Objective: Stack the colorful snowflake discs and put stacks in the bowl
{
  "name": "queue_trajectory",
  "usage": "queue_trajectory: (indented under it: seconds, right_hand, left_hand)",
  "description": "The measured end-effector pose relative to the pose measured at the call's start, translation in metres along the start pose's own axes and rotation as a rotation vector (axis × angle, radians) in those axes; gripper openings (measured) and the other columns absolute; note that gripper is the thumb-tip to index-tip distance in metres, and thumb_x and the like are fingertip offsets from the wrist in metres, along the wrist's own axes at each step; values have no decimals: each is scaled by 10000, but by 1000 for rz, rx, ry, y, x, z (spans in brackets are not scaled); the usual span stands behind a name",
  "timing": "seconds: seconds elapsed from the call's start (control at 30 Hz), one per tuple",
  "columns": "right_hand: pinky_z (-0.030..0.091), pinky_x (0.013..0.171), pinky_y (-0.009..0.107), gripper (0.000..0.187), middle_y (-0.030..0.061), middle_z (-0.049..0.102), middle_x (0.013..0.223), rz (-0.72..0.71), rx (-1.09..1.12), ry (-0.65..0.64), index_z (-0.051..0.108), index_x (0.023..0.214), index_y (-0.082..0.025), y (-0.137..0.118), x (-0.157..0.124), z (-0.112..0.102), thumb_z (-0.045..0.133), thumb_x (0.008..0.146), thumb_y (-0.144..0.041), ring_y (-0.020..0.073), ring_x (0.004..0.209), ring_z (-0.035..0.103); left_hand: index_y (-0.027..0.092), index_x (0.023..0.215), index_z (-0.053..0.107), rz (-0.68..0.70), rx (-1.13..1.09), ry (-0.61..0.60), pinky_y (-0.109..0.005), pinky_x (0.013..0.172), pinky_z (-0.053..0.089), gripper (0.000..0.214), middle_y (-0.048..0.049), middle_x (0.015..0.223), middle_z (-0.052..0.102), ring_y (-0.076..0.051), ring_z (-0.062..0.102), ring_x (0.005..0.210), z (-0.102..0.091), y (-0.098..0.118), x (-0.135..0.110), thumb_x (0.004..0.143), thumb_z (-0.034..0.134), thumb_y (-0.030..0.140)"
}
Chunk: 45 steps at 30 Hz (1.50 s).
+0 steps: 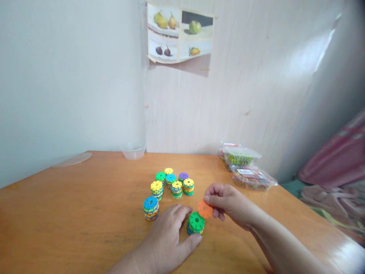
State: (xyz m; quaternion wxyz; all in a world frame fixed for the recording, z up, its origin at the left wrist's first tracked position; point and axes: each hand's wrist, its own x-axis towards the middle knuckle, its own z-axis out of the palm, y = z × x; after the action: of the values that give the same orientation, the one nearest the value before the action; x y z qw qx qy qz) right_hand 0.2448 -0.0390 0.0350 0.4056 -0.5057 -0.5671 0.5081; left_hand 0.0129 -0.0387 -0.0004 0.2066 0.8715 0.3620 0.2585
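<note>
From the head view, it's the right hand (pixel 226 199) with the action, thumb and fingers pinching a thin orange notched plastic disc (pixel 204 210) just above and beside a short, round stack of coloured discs topped in green (pixel 195 225). The left hand (pixel 169 236) curves round that stack, thumb and fingers parted; whether they touch it, I cannot tell. On progress, eight more multicoloured notched-disc stacks (pixel 176 191) already stand farther out and to the left on the brown wooden table (pixel 71 205), and they look finished. The green-topped one appears well built up, too, but the orange disc isn't on it yet; no other loose disc shows.
</note>
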Motion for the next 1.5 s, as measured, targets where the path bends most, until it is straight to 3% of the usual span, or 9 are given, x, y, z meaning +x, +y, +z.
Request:
queue_trajectory:
  seconds: [0.17,0.4,0.5,0.57,0.7,0.93,1.07,1.23,1.5]
  right_hand:
    - [330,394,170,303,-49,554,540,18,-43,5,558,790,-169,0,-3,18,705,758,-431,74,452,483]
    - [249,402,173,280,-61,535,527,10,-111,-12,563,817,-174,10,2,22,671,800,-432,57,436,406]
    - [321,472,192,273,-42,558,601,-68,-132,-29,577,802,-170,14,4,22,671,802,-426,73,511,462]
    - [368,530,211,270,-34,546,641,-151,-220,47,590,779,-171,13,6,20,657,808,-431,89,568,482]
    - [344,523,233,281,-44,475,605,-205,-408,301,585,762,-192,4,5,1,590,836,-463,105,554,441]
    - [340,561,261,182,-12,552,620,-122,-706,586,563,724,-201,16,-2,-73,549,801,-365,151,602,504]
    - [315,578,263,160,31,628,692,80,-947,564,591,728,-183,46,-5,-99,581,769,-337,174,671,560]
    - [301,578,266,272,89,670,804,237,-1048,536,629,783,-168,64,-2,-105,647,735,-435,205,733,589]
    - [288,525,240,229,-8,589,636,188,-884,543,501,689,-195,67,2,-104,700,605,-271,149,626,517]
  left_hand:
    - [242,1129,589,14,-13,1,-353,889,470,334,-55,1094,647,-241,596,1029,-1,3,1,840,633,403]
    - [235,1064,616,14,0,-7,-315,834,469,259,-50,1046,647,-230,592,993,-4,9,2,846,621,374]
    - [238,1071,619,15,-9,-19,-320,856,468,255,-50,1052,651,-229,594,1006,-4,8,2,853,610,370]
    - [238,1096,613,6,-12,-8,-333,884,466,285,-54,1082,652,-234,594,1030,-3,7,2,848,617,378]
    - [237,1147,604,-2,-7,18,-360,926,462,359,-69,1127,649,-245,597,1049,-2,3,1,834,634,410]
    - [261,1158,612,10,-11,7,-370,916,483,349,-67,1124,658,-248,614,1040,-2,0,2,853,601,429]
    - [270,1152,601,20,-10,-14,-370,915,488,333,-70,1143,651,-245,612,1044,-1,-4,2,867,584,442]
    - [266,1163,587,0,-2,-21,-374,931,485,333,-68,1165,644,-239,610,1055,1,-5,4,875,577,432]
    - [241,1203,600,6,1,10,-415,975,468,402,-94,1210,641,-274,587,1129,-1,-2,3,851,606,436]
